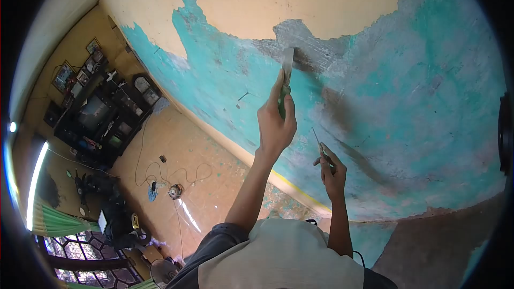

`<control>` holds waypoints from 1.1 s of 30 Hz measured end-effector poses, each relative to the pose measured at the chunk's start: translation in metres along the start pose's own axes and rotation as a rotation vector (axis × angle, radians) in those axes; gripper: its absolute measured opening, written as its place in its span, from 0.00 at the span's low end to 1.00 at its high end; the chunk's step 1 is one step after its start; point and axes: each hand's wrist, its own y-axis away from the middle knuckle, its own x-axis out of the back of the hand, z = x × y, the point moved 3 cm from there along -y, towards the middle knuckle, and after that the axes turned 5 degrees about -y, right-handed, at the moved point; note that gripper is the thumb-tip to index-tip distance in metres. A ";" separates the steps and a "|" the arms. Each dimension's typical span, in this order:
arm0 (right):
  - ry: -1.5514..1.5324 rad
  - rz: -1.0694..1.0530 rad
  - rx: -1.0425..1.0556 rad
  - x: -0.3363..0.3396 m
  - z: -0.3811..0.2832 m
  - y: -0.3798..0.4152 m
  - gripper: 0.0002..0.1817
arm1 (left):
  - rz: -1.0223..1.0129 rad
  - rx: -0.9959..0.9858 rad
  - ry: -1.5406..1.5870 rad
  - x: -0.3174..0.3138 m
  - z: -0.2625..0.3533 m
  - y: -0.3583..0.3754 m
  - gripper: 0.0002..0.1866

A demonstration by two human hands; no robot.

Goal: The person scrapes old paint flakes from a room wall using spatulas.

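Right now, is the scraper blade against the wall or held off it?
Against it: the scraper blade tip meets the wall at the grey bare patch, gripped in the left hand.

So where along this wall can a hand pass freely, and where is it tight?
Free: the turquoise painted wall right of the right hand, and the cream paint above the metal scraper blade. Tight: between the left hand, gripping the scraper, and the right hand with its thin tool.
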 end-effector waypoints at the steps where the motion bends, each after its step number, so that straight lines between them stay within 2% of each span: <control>1: 0.004 0.010 0.000 0.002 0.001 0.002 0.23 | 0.039 -0.068 -0.008 -0.003 -0.006 -0.002 0.26; 3: 0.007 0.023 -0.030 0.006 -0.003 0.005 0.23 | 0.080 -0.133 -0.014 -0.004 -0.005 -0.002 0.27; 5: 0.004 0.034 -0.059 0.008 -0.004 0.005 0.23 | -0.005 0.000 0.070 -0.002 -0.002 -0.001 0.27; 7: -0.006 0.059 -0.053 0.010 -0.002 0.005 0.23 | 0.033 -0.069 0.089 -0.016 -0.017 0.004 0.27; 9: 0.004 0.058 -0.054 0.009 -0.003 0.005 0.23 | 0.148 -0.243 0.093 -0.022 -0.014 0.010 0.26; 14: 0.004 0.025 0.007 0.005 -0.004 0.000 0.22 | 0.091 -0.160 0.119 0.007 0.005 -0.039 0.25; 19: 0.010 0.010 -0.006 0.000 -0.002 -0.003 0.22 | 0.031 -0.031 0.145 0.003 -0.012 -0.009 0.25; 22: 0.022 -0.001 0.004 -0.001 0.002 -0.001 0.23 | 0.168 -0.184 0.138 -0.016 -0.016 -0.004 0.25; 23: 0.024 -0.001 -0.001 0.000 0.002 0.000 0.23 | 0.167 -0.179 0.138 -0.016 -0.022 -0.016 0.25; 27: 0.029 -0.007 0.001 0.002 -0.002 0.003 0.23 | 0.117 -0.018 0.212 0.020 0.009 -0.059 0.24; 29: 0.034 0.005 0.006 0.005 -0.002 -0.001 0.23 | 0.128 -0.136 0.157 0.013 -0.003 -0.048 0.24; 30: 0.028 0.022 0.016 0.006 0.001 0.000 0.22 | 0.034 0.011 0.156 0.009 -0.003 -0.031 0.24; 31: 0.022 0.040 0.023 0.006 0.001 0.001 0.22 | 0.069 -0.082 0.153 -0.002 -0.012 -0.015 0.25; 33: 0.009 0.048 -0.045 0.009 -0.002 0.001 0.23 | 0.093 -0.080 0.150 -0.024 -0.030 0.009 0.25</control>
